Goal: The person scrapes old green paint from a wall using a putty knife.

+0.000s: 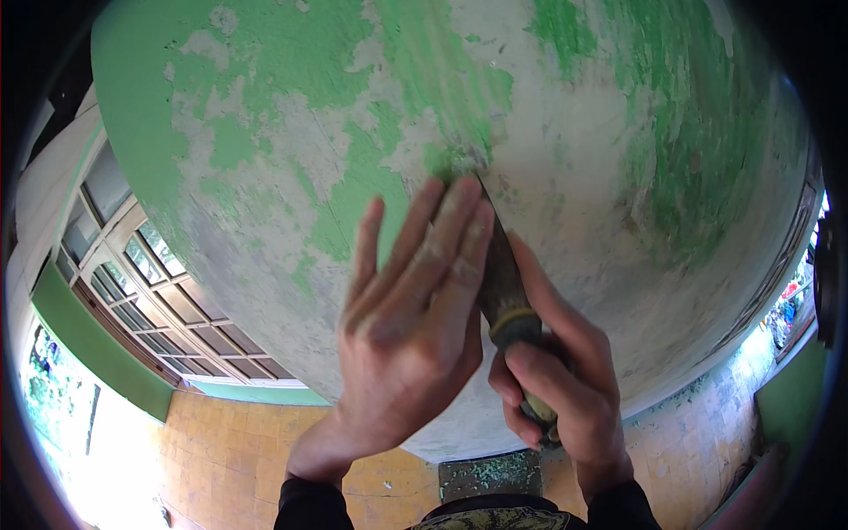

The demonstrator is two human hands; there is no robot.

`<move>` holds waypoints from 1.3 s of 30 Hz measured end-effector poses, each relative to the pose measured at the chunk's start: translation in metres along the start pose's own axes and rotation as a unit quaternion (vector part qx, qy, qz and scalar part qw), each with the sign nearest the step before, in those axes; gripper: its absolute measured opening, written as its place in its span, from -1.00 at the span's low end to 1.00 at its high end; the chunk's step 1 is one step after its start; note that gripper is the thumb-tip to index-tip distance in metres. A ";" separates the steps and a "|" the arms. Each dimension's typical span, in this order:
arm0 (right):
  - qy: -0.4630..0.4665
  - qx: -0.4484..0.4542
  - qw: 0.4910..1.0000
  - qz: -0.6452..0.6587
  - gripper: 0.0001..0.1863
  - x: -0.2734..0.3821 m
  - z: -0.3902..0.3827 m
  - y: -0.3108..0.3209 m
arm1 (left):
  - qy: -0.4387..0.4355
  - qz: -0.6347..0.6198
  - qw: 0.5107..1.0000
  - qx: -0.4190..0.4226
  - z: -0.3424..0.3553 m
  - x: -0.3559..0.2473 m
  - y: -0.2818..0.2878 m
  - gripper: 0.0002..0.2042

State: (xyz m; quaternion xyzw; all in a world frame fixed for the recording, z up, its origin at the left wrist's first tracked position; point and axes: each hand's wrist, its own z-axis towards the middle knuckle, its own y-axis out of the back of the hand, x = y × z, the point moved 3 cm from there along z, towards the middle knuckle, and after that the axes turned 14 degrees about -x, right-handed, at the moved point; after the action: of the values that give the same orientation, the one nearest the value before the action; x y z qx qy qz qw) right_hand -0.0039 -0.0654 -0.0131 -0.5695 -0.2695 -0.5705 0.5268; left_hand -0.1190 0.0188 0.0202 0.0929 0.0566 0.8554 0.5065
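Before me is a wall point(565, 132) with patchy, flaking green paint and bare grey-white plaster. My right hand point(570, 389) is wrapped round the handle of a scraper point(505, 278), its index finger stretched along the tool. The dark blade slants up to the left, and its tip is at the wall beside a green patch. My left hand point(411, 309) has its fingers stretched out, their tips by the blade's upper end; the fingers partly cover the blade, and whether they press on it or on the wall I cannot tell.
Below is a yellowish tiled floor point(238, 450), with a dark mat or slab point(490, 474) strewn with green paint flakes at the wall's foot. Wooden doors with glass panes point(168, 300) stand at the left. More flakes lie along the wall's base at the right.
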 end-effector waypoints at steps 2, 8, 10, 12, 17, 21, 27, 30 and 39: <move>0.002 0.022 1.000 0.014 -0.17 0.010 0.006 -0.005 | -0.003 0.005 1.000 -0.005 0.006 0.002 0.003 -0.49; 0.004 0.073 0.997 0.020 -0.25 0.008 0.000 0.002 | -0.050 0.025 0.998 -0.014 0.002 0.000 0.000 -0.52; 0.014 0.075 0.997 0.019 -0.25 0.006 0.005 0.000 | -0.048 0.029 0.998 -0.013 0.002 0.000 -0.001 -0.52; 0.026 0.075 0.997 0.017 -0.25 0.005 0.004 -0.003 | -0.046 0.036 0.998 -0.013 0.002 0.002 -0.001 -0.52; 0.029 0.089 0.996 0.013 -0.24 0.016 0.009 -0.010 | -0.055 0.049 0.997 -0.035 0.010 0.007 -0.001 -0.52; 0.026 0.078 0.996 -0.021 -0.23 0.003 0.006 0.001 | -0.031 0.034 0.998 -0.030 -0.007 0.003 -0.006 -0.53; 0.093 0.080 0.992 0.029 -0.22 0.007 0.015 0.004 | -0.065 0.025 0.994 -0.084 0.021 0.000 -0.016 -0.53; 0.117 0.060 0.990 0.057 -0.18 0.000 0.004 0.032 | -0.094 -0.025 0.994 -0.045 0.011 -0.019 -0.033 -0.53; 0.074 0.001 0.995 0.074 -0.23 0.040 0.005 0.072 | -0.114 -0.044 0.992 -0.035 0.046 -0.056 -0.064 -0.50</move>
State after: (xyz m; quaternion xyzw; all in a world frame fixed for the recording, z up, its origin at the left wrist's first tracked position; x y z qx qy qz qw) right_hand 0.0713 -0.0944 0.0047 -0.5435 -0.1878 -0.5705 0.5864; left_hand -0.0284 0.0006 0.0469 0.1694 -0.0274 0.8176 0.5496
